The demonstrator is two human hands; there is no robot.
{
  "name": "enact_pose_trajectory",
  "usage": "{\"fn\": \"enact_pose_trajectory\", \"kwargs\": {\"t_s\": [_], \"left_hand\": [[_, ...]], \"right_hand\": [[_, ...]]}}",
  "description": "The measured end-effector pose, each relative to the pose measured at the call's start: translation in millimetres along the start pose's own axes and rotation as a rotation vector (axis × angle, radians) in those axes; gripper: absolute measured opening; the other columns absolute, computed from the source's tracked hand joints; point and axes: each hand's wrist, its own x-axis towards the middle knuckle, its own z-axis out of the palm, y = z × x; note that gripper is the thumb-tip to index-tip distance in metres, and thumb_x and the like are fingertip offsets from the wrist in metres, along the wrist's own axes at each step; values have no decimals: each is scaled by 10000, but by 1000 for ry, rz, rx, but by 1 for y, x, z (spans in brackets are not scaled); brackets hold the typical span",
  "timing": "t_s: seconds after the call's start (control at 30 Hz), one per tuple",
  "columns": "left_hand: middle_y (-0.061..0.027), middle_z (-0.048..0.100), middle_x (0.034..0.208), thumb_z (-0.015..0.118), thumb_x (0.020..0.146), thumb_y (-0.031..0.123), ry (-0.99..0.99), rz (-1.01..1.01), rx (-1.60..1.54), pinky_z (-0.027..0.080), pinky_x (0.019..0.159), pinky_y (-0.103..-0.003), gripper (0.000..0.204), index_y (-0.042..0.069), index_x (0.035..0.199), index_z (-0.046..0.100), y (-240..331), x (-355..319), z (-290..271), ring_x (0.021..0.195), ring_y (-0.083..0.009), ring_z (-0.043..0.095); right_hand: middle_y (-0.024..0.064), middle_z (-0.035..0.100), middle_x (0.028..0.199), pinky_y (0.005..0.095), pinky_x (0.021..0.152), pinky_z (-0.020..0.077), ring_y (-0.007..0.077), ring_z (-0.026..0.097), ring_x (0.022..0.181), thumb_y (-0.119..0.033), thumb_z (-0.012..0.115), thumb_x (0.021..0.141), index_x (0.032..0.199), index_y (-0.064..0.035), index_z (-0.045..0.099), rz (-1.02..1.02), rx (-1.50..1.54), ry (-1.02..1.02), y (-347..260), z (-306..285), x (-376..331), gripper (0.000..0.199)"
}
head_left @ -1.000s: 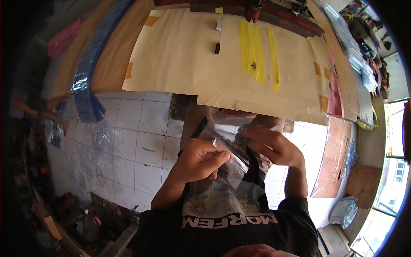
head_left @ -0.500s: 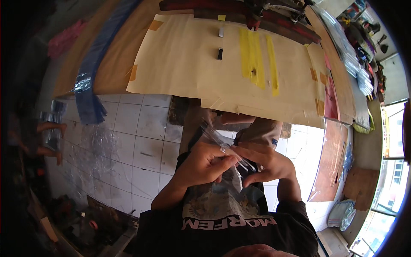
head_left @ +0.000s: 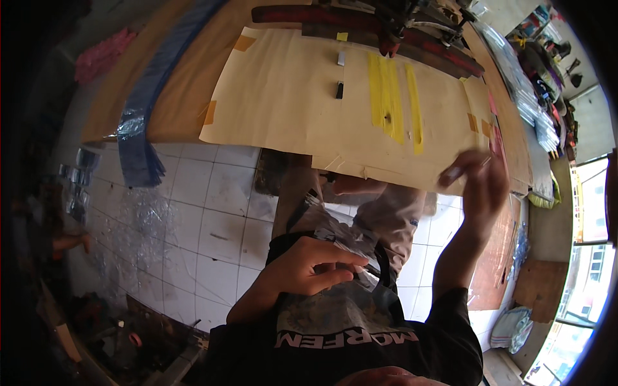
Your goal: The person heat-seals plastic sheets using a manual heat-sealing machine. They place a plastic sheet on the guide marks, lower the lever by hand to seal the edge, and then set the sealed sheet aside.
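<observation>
My left hand (head_left: 315,267) is over my lap, its fingers and thumb curled together on a crumpled clear plastic sheet (head_left: 344,237). The plastic runs forward from beneath the fingers across my legs. My right hand (head_left: 477,177) is raised at the near right corner of the table, beside the brown paper covering (head_left: 277,96). Motion smears its fingers, so whether they hold anything does not show.
A red and black bar-shaped machine (head_left: 425,44) spans the table's far side. Yellow tape strips (head_left: 385,96) and small white and black pieces (head_left: 339,89) mark the paper. Blue plastic film (head_left: 138,128) hangs off the left edge. Loose clear plastic (head_left: 145,222) lies on the floor tiles.
My right hand has let go of the plastic and swung up and right to the table's edge. My left hand stays low by the plastic, which now lies looser over my lap.
</observation>
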Motion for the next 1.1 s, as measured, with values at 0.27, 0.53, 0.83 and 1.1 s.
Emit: {"fn": "enact_pose_trajectory", "kwargs": {"t_s": [0.27, 0.53, 0.83, 1.1], "left_hand": [[-114, 698, 1039, 683, 819, 27, -109, 297, 75, 544, 618, -265, 377, 110, 1186, 652, -11, -11, 4, 742, -210, 701], [-87, 679, 1130, 669, 802, -5, 113, 73, 94, 536, 711, -264, 423, 98, 1210, 631, 10, 6, -3, 789, -175, 682], [-72, 664, 1154, 657, 814, -10, 40, 21, -87, 506, 733, -244, 458, 61, 1260, 583, 1, 24, -3, 734, -108, 614], [-149, 559, 1255, 582, 871, -59, 133, -8, -314, 512, 752, -247, 564, 43, 1398, 410, 7, 45, -5, 780, -79, 574]], "right_hand": [[34, 666, 789, 252, 672, 493, 88, 604, 701, -115, 632, 880, 919, -12, 706, -90, -507, -206, 43, -21, 142, 133], [106, 661, 830, 359, 590, 513, 211, 651, 728, -218, 693, 829, 983, -10, 676, 175, -795, -102, 117, 18, 138, 260], [348, 343, 1399, 560, 1091, 244, 513, 311, 1314, -443, 518, 918, 1364, 50, 402, -12, -1054, -456, 69, 91, 31, 675], [305, 342, 1428, 541, 1115, 204, 465, 289, 1354, -441, 460, 940, 1391, 37, 376, 47, -1021, -381, 101, 92, 68, 662]]}}
